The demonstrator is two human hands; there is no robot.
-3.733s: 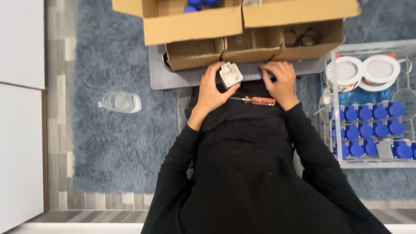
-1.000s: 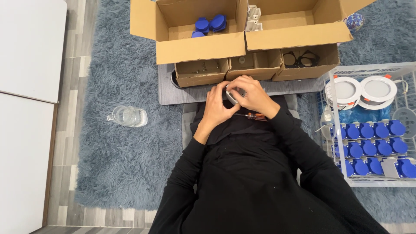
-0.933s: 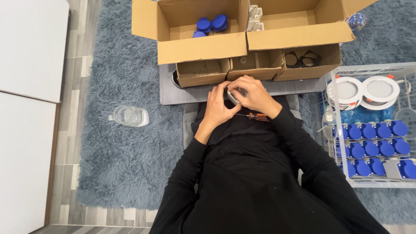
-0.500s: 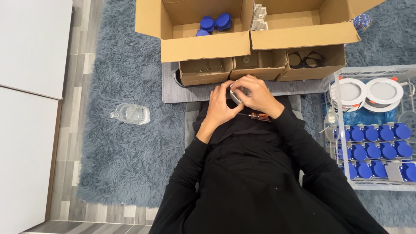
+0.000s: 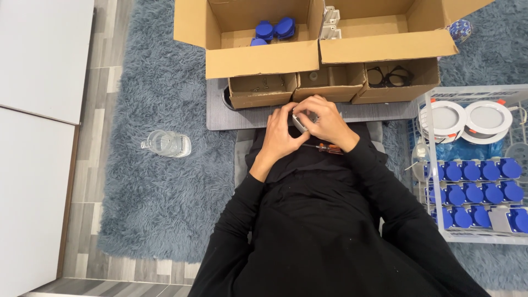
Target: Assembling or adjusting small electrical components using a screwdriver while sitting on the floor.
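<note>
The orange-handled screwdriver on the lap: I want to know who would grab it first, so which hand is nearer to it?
Right. The right hand sits just above the screwdriver, its wrist almost touching. The left hand is farther left, both clasping the small white part.

Both hands brought together in front of the body, left hand [image 5: 281, 135] and right hand [image 5: 325, 122] touching, fingers curled inward and closed around something small between them. Forearms in black sleeves angled up from bent elbows, converging at the wrists. Left palm turned toward the right, right knuckles facing up.
</note>
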